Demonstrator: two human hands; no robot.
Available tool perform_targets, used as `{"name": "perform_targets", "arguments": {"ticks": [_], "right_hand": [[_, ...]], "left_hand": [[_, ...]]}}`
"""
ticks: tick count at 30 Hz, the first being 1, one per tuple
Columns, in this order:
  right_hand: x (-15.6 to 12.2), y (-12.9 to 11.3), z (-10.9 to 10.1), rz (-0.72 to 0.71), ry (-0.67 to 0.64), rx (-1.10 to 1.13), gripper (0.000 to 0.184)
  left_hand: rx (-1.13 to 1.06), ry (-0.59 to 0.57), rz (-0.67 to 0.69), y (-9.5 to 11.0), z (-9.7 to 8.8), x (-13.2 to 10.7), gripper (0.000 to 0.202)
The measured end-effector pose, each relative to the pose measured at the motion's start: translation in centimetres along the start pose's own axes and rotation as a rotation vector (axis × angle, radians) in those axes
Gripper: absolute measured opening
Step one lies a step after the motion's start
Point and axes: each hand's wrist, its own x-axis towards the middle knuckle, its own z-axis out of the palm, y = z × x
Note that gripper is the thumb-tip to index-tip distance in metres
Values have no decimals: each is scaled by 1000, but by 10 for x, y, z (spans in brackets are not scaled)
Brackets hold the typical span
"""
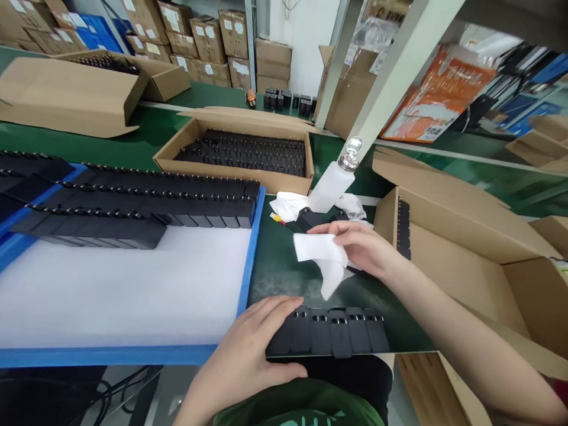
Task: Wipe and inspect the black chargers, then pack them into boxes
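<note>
A short row of black plastic blocks (pixel 337 331) lies along the near edge of the green bench. My left hand (pixel 252 349) wraps round the left end of that row, fingers over the top and thumb at the front. My right hand (pixel 359 245) hovers a little above and behind the row, closed on a crumpled white cloth (pixel 326 257). More white cloth (pixel 288 204) lies behind, beside a white squeeze bottle (pixel 331 186) with a metal cap. A lone black block (pixel 307 218) sits near the bottle.
A blue-rimmed tray (pixel 251 254) with white foam holds long rows of black blocks (pixel 146 204) at left. An open carton of black blocks (pixel 242 154) stands behind, another open carton (pixel 448 248) at right. A slanted metal post (pixel 390 77) rises behind the bottle. Stacked boxes fill the back.
</note>
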Motion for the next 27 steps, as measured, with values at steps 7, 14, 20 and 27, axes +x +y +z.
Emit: {"name": "perform_targets", "arguments": {"ticks": [7, 14, 20, 27], "right_hand": [[-20, -12, -19, 30, 154, 61, 21], [-22, -5, -72, -14, 485, -356, 28], [-14, 24, -39, 157, 168, -869, 9], [5, 41, -3, 432, -77, -1146, 26]], "left_hand": [[99, 64, 42, -8, 9, 0, 73], [123, 57, 49, -6, 7, 0, 68], [113, 50, 42, -8, 7, 1, 66], [63, 2, 0, -7, 6, 1, 65]]}}
